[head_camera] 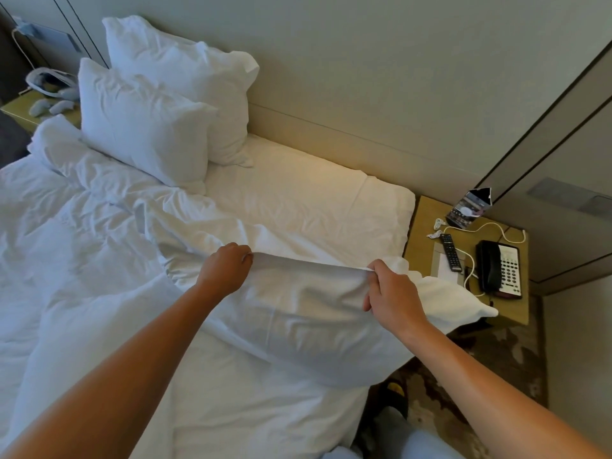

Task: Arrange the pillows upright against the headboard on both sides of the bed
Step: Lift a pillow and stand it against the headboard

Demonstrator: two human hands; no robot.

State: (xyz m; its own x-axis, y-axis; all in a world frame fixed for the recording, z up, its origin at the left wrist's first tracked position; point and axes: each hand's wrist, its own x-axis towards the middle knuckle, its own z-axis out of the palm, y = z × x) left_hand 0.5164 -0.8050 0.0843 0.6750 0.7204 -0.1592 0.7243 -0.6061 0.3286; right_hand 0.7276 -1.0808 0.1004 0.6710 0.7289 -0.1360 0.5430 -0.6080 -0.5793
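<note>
Pillow (308, 326) gripped by both hands (225, 270), lower edge seemingly hidden.

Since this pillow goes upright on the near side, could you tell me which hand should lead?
Probably the right hand: it grips the pillow edge nearest the bare headboard spot.

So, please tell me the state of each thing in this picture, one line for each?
left hand: shut on the held pillow's top edge
right hand: shut on the same edge
held pillow: lifted, not yet at the headboard
two far pillows: upright, leaning toward the headboard
duvet: crumpled
phone: handset on its cradle
remote: lying flat on the nightstand
</note>
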